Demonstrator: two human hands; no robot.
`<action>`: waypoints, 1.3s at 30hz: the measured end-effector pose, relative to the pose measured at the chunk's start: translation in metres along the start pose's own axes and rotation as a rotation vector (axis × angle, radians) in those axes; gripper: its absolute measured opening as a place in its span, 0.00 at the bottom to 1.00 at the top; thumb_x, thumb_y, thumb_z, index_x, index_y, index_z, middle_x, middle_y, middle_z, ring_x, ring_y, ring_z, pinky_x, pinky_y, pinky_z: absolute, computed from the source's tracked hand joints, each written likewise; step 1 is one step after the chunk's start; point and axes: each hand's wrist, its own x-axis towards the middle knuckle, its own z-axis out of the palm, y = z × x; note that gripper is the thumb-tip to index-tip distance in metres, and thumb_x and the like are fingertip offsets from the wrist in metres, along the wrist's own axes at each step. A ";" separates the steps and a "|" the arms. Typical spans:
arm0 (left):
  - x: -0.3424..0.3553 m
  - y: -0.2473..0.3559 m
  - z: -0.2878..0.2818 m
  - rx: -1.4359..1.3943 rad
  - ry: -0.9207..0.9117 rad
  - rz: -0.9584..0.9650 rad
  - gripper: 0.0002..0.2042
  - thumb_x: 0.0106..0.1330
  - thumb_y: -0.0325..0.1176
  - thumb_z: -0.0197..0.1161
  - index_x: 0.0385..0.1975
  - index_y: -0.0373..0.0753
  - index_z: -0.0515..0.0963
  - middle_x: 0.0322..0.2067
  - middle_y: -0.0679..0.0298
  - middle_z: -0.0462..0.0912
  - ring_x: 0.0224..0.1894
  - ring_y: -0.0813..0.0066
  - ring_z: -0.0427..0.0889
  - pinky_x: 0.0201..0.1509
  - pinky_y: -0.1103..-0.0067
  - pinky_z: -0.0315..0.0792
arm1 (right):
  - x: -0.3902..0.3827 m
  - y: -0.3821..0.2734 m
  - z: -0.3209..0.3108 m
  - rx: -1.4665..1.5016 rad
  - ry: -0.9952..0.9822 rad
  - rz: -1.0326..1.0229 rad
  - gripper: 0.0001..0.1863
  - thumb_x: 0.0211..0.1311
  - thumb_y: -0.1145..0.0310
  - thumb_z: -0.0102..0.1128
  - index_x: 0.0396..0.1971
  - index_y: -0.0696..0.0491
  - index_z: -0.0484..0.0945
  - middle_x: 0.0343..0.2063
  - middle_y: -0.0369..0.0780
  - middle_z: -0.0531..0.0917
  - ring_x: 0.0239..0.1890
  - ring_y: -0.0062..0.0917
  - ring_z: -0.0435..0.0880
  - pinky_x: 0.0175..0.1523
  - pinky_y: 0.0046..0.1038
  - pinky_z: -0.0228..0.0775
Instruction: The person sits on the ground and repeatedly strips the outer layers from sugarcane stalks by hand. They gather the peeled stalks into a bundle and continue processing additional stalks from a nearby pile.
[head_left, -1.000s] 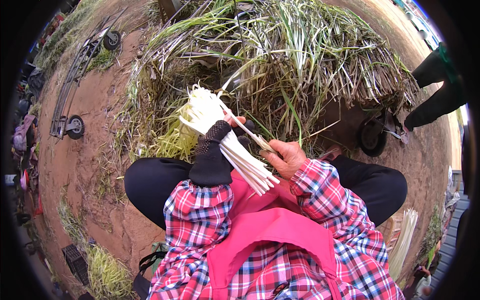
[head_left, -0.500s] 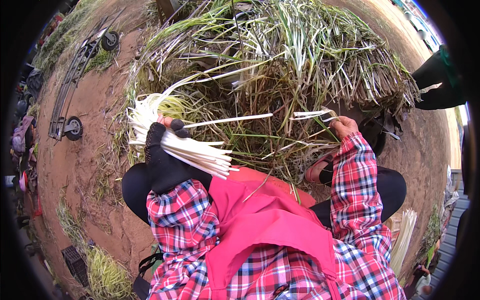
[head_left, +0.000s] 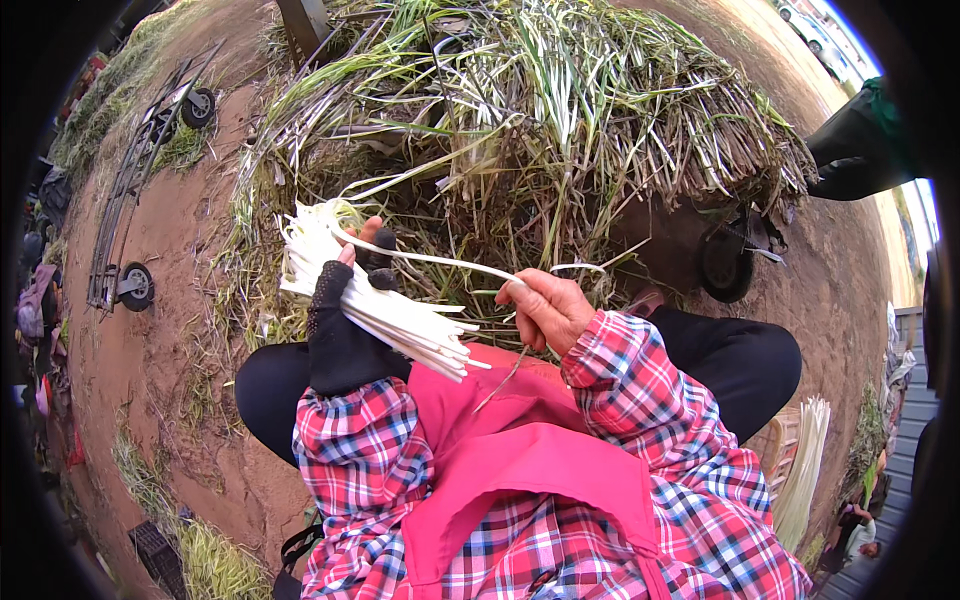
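Note:
My left hand (head_left: 345,310), in a dark fingerless glove, grips a bundle of pale white stalks (head_left: 410,325) over my lap. One long, thin stalk (head_left: 440,261) arches from the top of the bundle to my bare right hand (head_left: 548,308), whose fingers are closed on it at the right of the bundle. A pink apron (head_left: 510,455) covers my front and lap. Just beyond both hands lies a large heap of cut leaves and dry stems (head_left: 560,120).
A metal cart (head_left: 130,210) with wheels lies at left on red dirt. Another wheel (head_left: 725,265) shows under the heap. Someone's dark-clad leg (head_left: 855,150) is at upper right. More white stalks (head_left: 800,480) stand by a crate at lower right; a dark crate (head_left: 155,555) sits lower left.
My right hand went out to the right, then came back toward the bundle, now on a different stalk. My left hand moved left with the bundle, then slightly back right.

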 end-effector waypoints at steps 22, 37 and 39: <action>0.006 -0.049 -0.008 0.118 -0.054 -0.692 0.15 0.55 0.31 0.54 0.42 0.34 0.68 0.35 0.57 0.75 0.34 0.68 0.76 0.39 0.74 0.72 | -0.003 0.027 0.011 0.017 -0.160 0.058 0.22 0.61 0.55 0.40 0.31 0.59 0.75 0.18 0.36 0.75 0.21 0.17 0.71 0.26 0.20 0.63; 0.035 -0.101 -0.054 0.828 -0.637 -0.379 0.23 0.48 0.31 0.61 0.47 0.39 0.66 0.40 0.57 0.74 0.43 0.67 0.73 0.46 0.75 0.68 | 0.018 0.049 -0.004 0.322 -0.228 0.266 0.29 0.46 0.64 0.62 0.46 0.60 0.63 0.35 0.39 0.74 0.37 0.21 0.74 0.44 0.23 0.66; 0.027 -0.102 -0.049 0.440 -0.355 -0.676 0.21 0.49 0.30 0.61 0.46 0.39 0.66 0.38 0.58 0.75 0.42 0.68 0.74 0.44 0.75 0.69 | 0.016 0.053 -0.009 0.365 -0.238 0.344 0.27 0.47 0.66 0.61 0.47 0.59 0.63 0.35 0.38 0.74 0.37 0.21 0.74 0.43 0.23 0.66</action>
